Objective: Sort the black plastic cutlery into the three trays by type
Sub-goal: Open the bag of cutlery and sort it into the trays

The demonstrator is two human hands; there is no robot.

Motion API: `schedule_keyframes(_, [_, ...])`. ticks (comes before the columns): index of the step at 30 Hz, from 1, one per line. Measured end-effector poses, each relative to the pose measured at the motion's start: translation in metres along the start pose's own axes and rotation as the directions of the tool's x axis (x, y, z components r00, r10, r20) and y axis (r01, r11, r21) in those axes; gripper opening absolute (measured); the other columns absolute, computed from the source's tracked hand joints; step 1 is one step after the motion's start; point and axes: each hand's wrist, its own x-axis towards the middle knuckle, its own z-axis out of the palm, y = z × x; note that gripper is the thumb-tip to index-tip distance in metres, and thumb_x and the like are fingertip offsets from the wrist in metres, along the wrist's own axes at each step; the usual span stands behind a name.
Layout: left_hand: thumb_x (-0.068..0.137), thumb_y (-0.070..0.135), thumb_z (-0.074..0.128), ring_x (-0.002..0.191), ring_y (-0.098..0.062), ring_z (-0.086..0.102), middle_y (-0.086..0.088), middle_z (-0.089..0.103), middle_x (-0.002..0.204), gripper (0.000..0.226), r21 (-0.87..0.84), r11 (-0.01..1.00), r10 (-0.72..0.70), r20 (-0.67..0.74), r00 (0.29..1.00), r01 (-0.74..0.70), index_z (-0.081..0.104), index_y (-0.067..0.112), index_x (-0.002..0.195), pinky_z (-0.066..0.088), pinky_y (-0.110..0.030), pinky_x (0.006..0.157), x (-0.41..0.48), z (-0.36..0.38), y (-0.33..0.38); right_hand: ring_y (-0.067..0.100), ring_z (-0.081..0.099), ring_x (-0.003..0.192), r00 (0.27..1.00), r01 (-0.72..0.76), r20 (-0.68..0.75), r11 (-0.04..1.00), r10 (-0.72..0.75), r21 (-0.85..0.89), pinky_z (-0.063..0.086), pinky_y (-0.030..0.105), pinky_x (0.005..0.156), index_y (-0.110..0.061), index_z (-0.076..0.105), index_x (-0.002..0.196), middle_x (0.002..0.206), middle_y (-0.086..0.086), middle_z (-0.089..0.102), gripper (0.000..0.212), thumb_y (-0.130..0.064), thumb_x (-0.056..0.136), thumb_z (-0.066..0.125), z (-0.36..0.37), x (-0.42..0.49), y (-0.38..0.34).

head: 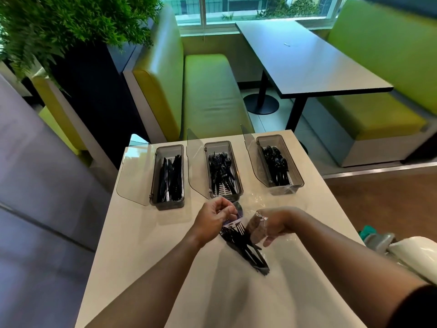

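**A:** While the left hand (216, 218) is pinching the top of the clear bag (249, 210) by its printed card (236, 217), what is the right hand (267, 227) doing?

**B:** It is curling round the film on the other side, with its fingers showing through the plastic. Both hands are holding the bag, and neither is hanging loose.

**A:** And the black cutlery (243, 245)?

**B:** It is sitting inside the bag as a slanting bundle between the two hands. The low end seems to be resting on the white worktop (165, 256).

**A:** How is it going to handle?

**B:** I am expecting it to be light, stiff and a little slippery, with the pieces tangling together. The film is looking thin and crinkly, so it is likely to be clinging and giving no support. I would be taking the pieces by their handles, a few at a time, and keeping clear of the fork tines.

**A:** Where are they going?

**B:** Three trays are standing in a row beyond the hands, their clear lids (132, 176) tilting open. The knife tray (169, 146) is sitting on the left, the fork tray (217, 142) in the middle and the spoon tray (269, 136) on the right. Each is already holding pieces.

**A:** And the room?

**B:** Green benches (208, 95) are flanking a dark table (307, 60) under a window (236, 8), and a leafy plant (59, 24) is spreading at the left.
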Motion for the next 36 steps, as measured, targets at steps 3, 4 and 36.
schedule_keyframes(3, [0.100, 0.003, 0.055, 0.088, -0.028, 0.073, -0.012, 0.074, 0.091, 0.014, 0.017, 1.000, 0.022, 0.006, 1.000, -0.022, 0.067, 0.007, 0.092, 0.060, -0.034, 0.083, 0.001, 0.004, 0.004, 0.016, 0.065, 0.088, 1.000, -0.004, -0.015, 0.997, 0.003, -0.078, 0.056, 0.019, 0.065, 0.002, 0.067, 0.114, 0.090, 0.002, 0.066, 0.023, -0.002, 0.091, 0.070, 0.010, 0.001, -0.001])
schedule_keyframes(4, [0.100, 0.002, 0.055, 0.085, -0.025, 0.072, -0.011, 0.074, 0.089, 0.016, 0.025, 0.999, 0.031, 0.009, 0.999, -0.031, 0.067, 0.008, 0.091, 0.060, -0.032, 0.082, 0.001, 0.005, 0.006, 0.018, 0.063, 0.093, 1.000, -0.012, -0.018, 0.997, 0.011, -0.074, 0.054, 0.016, 0.064, 0.001, 0.067, 0.113, 0.088, 0.000, 0.063, 0.021, -0.002, 0.093, 0.068, 0.012, 0.002, -0.001])
schedule_keyframes(36, [0.102, 0.013, 0.056, 0.080, -0.016, 0.071, -0.006, 0.075, 0.089, 0.020, 0.177, 0.983, 0.051, -0.072, 0.996, -0.037, 0.075, 0.018, 0.099, 0.060, -0.028, 0.072, 0.009, -0.017, -0.002, 0.027, 0.062, 0.072, 0.980, 0.162, 0.007, 0.823, -0.198, 0.545, 0.057, 0.040, 0.078, 0.002, 0.056, 0.104, 0.078, 0.014, 0.061, 0.023, 0.009, 0.083, 0.063, 0.020, 0.003, -0.001])
